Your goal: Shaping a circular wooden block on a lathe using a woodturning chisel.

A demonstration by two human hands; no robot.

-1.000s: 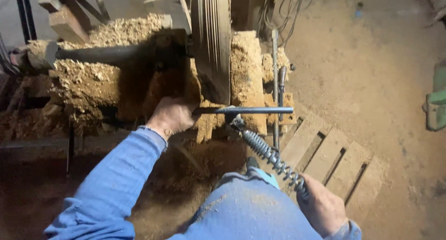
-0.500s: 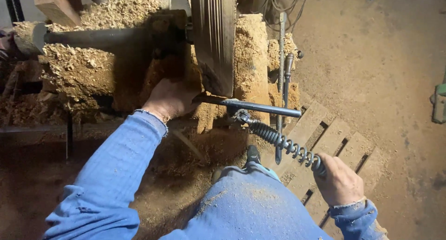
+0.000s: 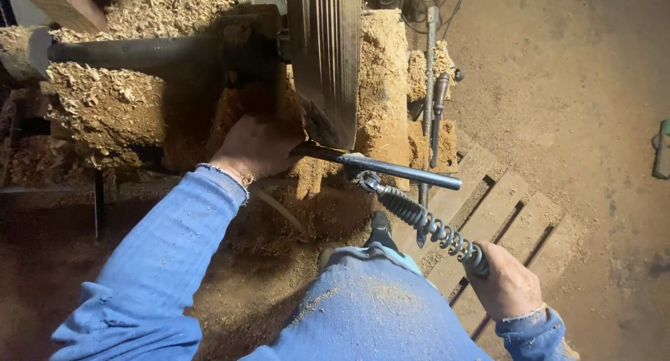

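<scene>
1. Head view, looking down: the left hand (image 3: pixel 259 146) is closed around the front end of a dark metal bar (image 3: pixel 391 170), right beneath a large wooden disc (image 3: pixel 326 54) mounted on a shaft (image 3: pixel 132 52).
2. The right hand (image 3: pixel 508 288) grips the end of a coiled, spring-wrapped handle (image 3: pixel 429 226) that joins the bar.
3. Sawdust (image 3: pixel 105 102) is heaped around the machine; a wooden pallet (image 3: pixel 502 207) lies on the floor.
</scene>
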